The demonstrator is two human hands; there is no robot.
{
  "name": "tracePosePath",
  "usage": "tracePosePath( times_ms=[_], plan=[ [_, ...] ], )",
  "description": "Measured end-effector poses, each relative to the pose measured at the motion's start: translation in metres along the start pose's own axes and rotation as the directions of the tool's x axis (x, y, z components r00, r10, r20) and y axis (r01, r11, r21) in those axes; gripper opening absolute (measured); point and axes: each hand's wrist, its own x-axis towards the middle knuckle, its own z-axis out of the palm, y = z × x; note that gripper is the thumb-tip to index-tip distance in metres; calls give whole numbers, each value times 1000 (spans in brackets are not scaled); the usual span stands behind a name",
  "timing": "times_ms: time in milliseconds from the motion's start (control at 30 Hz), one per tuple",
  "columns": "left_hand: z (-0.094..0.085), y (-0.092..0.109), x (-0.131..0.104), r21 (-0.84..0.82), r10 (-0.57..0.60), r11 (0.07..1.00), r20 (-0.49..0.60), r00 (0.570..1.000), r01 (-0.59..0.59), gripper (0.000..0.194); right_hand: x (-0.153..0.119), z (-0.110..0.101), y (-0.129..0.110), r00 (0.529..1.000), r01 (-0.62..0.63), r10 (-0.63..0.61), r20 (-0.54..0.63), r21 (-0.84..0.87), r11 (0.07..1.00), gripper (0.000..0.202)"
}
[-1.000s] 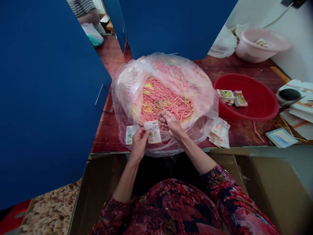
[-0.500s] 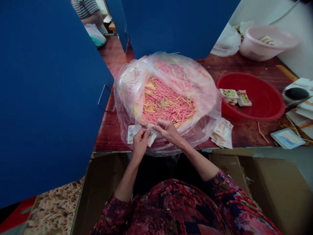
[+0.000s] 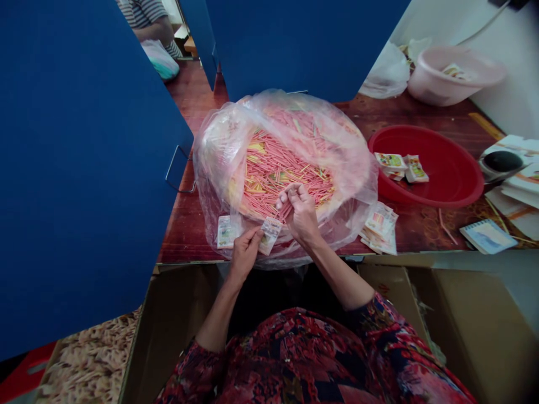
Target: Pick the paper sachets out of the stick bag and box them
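Note:
My left hand (image 3: 245, 251) pinches a small printed packet (image 3: 270, 235) by its left edge, just in front of a big clear plastic bag (image 3: 221, 151). Heaped in the bag's opening are many thin pink and yellow sticks (image 3: 282, 168). Over the near side of this heap is my right hand (image 3: 302, 216), its fingers curled in around what look like a few pink sticks (image 3: 285, 211). Another printed packet (image 3: 225, 232) lies on the table left of my left hand. To the right of the bag is a small pile of packets (image 3: 380, 227).
A red basin (image 3: 450, 168) with several packs (image 3: 416, 168) stands at the right, a pale pink basin (image 3: 438, 90) behind it. Nearby are a small notebook (image 3: 488, 237) and a dark cup (image 3: 501, 163). Blue panels (image 3: 92, 168) rise left and behind. A person's striped sleeve (image 3: 145, 14) shows beyond.
My right hand has let go of the packet and moved up and right over the sticks, its fingers now curled. My left hand still holds the packet, now more in view.

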Motion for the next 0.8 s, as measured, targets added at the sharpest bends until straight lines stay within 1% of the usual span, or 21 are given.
tracePosePath(
  times_ms=[100,167,233,400,500,600,700,800],
  plan=[
    [4,-1,-1,-11,5,1000,12,1000,-4,30,-5,7,2,996,87,-84,36,-90,992,17],
    [5,-2,-1,-5,9,1000,15,1000,-9,32,-9,9,3,992,122,-115,60,-131,984,17],
    [7,-3,-1,2,5,1000,7,1000,-5,33,-13,11,3,990,131,-121,66,-165,978,18],
    [9,-4,-2,-25,-6,1000,-41,999,5,35,-23,11,5,994,107,-99,46,-243,964,20],
    [11,-3,-2,-44,-1,999,-67,998,-2,34,-27,9,12,996,81,-73,43,-221,972,19],
    [12,-4,-1,-44,-3,999,-80,997,-1,31,-28,8,16,999,31,-22,50,-183,983,19],
    [11,-6,0,-39,-12,999,-72,997,9,30,-24,7,14,997,-17,26,67,-134,991,16],
    [8,-8,2,-50,-9,999,-40,999,7,32,-15,5,6,996,-42,48,78,-71,997,15]
  ],
)
